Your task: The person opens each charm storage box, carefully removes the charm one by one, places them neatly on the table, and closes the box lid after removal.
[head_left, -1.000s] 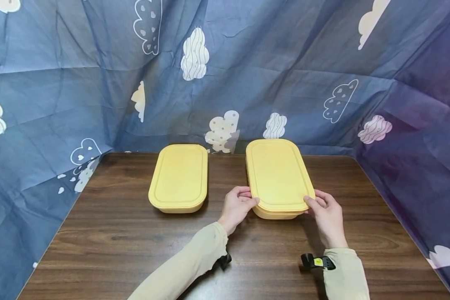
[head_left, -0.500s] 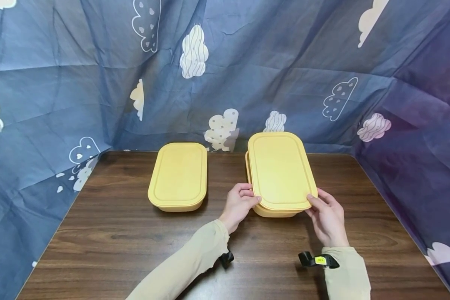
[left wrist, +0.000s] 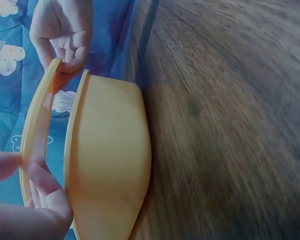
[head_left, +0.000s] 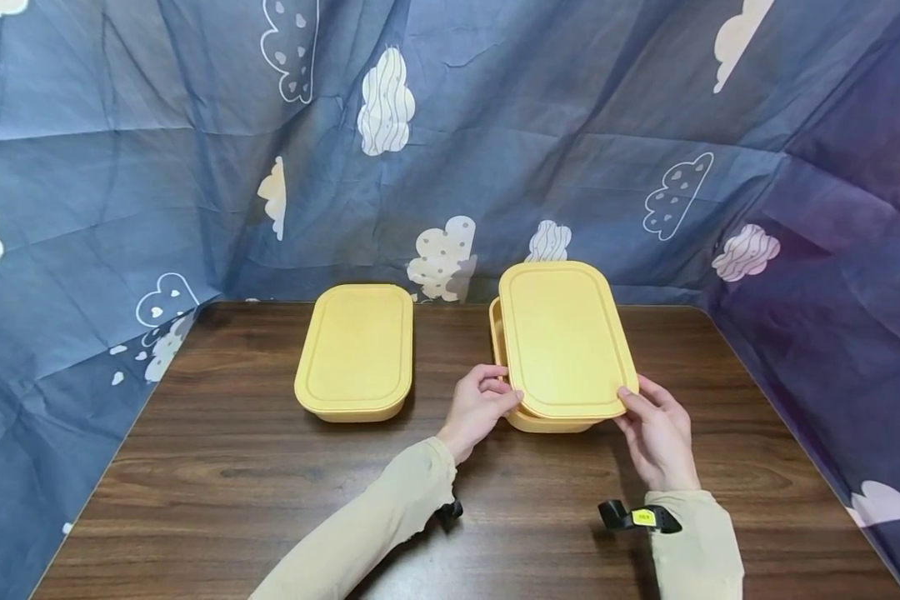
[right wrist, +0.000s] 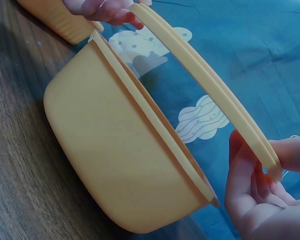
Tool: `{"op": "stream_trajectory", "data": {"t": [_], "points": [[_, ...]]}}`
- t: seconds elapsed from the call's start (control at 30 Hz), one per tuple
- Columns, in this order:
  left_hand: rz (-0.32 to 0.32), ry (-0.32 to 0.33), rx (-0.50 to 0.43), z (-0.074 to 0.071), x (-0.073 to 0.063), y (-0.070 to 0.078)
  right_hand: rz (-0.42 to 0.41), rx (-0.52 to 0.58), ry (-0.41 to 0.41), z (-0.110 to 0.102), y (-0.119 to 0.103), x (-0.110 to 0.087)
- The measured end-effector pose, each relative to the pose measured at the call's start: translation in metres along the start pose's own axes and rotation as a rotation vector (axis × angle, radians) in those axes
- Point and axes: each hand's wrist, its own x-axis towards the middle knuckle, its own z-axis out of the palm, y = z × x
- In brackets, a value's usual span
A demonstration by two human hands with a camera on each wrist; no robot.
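A yellow rectangular lid (head_left: 568, 340) is raised off a yellow food container (head_left: 547, 423), with a gap between them in both wrist views. My left hand (head_left: 474, 410) pinches the lid's near left corner, thumb on top and fingers beneath. At the near right corner, my right hand (head_left: 658, 433) pinches the lid the same way. The container (right wrist: 120, 135) stands on the table, its left rim showing beside the lid; most of its inside is hidden. In the right wrist view the lid (right wrist: 210, 85) is seen edge-on.
A second yellow container with its lid on (head_left: 356, 350) stands to the left on the wooden table (head_left: 270, 483). Blue cloth with cloud prints (head_left: 495, 183) hangs behind the table and along its sides.
The lid has risen from the right container and shifted slightly right, baring the container's left rim. Both hands have kept their pinch and moved a little with it.
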Motion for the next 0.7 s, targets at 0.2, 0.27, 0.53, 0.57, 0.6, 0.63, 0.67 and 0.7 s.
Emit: {"op": "stream_trajectory", "data": {"t": [0.2, 0.27, 0.53, 0.57, 0.6, 0.63, 0.67, 0.7], "points": [[0.021, 0.047, 0.033, -0.011, 0.003, -0.007, 0.017, 0.013, -0.004, -0.001, 0.001, 0.003], [0.009, 0.062, 0.039, -0.014, 0.003, -0.009, 0.019, 0.015, 0.012, -0.002, 0.002, 0.003], [-0.102, 0.056, 0.033, -0.015, 0.005, -0.018, 0.025, 0.071, 0.029, -0.016, 0.001, 0.008], [-0.112, 0.052, 0.025, -0.015, 0.005, -0.019, 0.028, 0.075, 0.034, -0.018, 0.001, 0.008], [-0.118, 0.046, 0.02, -0.014, 0.005, -0.019, 0.029, 0.079, 0.037, -0.02, 0.0, 0.009], [-0.121, 0.042, 0.012, -0.013, 0.006, -0.02, 0.033, 0.086, 0.041, -0.023, 0.0, 0.01], [-0.124, 0.036, 0.009, -0.012, 0.006, -0.02, 0.036, 0.092, 0.047, -0.026, -0.002, 0.01], [-0.127, 0.029, 0.003, -0.011, 0.006, -0.021, 0.038, 0.101, 0.057, -0.028, -0.003, 0.011]]}}
